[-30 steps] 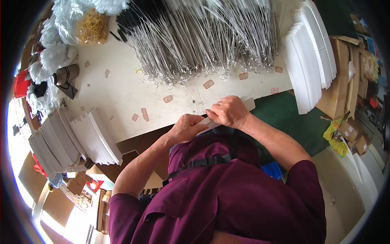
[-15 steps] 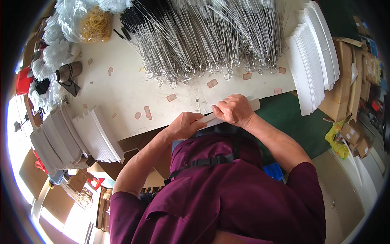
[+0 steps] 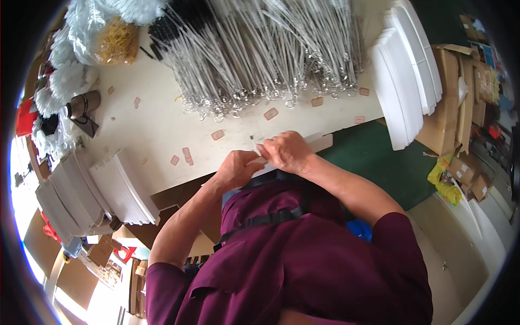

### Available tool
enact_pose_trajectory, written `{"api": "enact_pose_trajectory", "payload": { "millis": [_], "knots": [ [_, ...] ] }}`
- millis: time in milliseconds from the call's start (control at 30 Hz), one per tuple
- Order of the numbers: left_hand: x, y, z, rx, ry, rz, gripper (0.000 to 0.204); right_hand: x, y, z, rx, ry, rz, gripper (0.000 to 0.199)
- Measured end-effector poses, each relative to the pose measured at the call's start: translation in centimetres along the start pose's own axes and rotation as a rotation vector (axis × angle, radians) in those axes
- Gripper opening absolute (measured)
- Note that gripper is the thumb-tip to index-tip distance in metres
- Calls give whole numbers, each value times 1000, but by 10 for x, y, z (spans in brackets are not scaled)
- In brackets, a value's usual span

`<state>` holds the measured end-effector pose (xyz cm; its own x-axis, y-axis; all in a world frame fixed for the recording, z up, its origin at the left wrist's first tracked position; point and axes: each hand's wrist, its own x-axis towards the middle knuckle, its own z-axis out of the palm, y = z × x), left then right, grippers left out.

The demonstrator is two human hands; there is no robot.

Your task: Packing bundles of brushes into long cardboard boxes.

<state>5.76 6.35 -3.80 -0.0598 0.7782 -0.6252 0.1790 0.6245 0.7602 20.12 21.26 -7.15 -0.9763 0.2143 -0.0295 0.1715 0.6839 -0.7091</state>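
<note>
A long, narrow white carton (image 3: 323, 143) spans the table's front edge, close to my body. My left hand (image 3: 237, 169) is closed on its left part, thumb toward the middle. My right hand (image 3: 288, 154) is closed on it just beside the left, and the two hands almost touch. A small white flap (image 3: 255, 143) stands up between the fingertips. The carton's right end sticks out beyond my right hand, while its middle is mostly covered by my fingers.
Many wire-handled brushes (image 3: 260, 70) with looped ends lie across the table's far side. Stacks of white cartons stand at the right (image 3: 398, 92) and left (image 3: 122, 187). A bag of yellow rubber bands (image 3: 118, 40) and a metal bottle (image 3: 85, 104) are at the far left.
My right hand has slid left along the carton, closer to my left hand. A small white flap now shows upright between the fingers. The whole view has shifted slightly.
</note>
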Motion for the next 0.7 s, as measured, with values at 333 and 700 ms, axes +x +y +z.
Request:
{"api": "enact_pose_trajectory", "payload": {
  "millis": [333, 700],
  "knots": [
    [0, 2, 1, 48, -12, -6, 24, -7, 9, -25, -124, 87, -102, 31],
    [-53, -27, -31, 111, -77, -67, 23, -11, 24, -43, -195, 96, -160, 34]
  ]
}}
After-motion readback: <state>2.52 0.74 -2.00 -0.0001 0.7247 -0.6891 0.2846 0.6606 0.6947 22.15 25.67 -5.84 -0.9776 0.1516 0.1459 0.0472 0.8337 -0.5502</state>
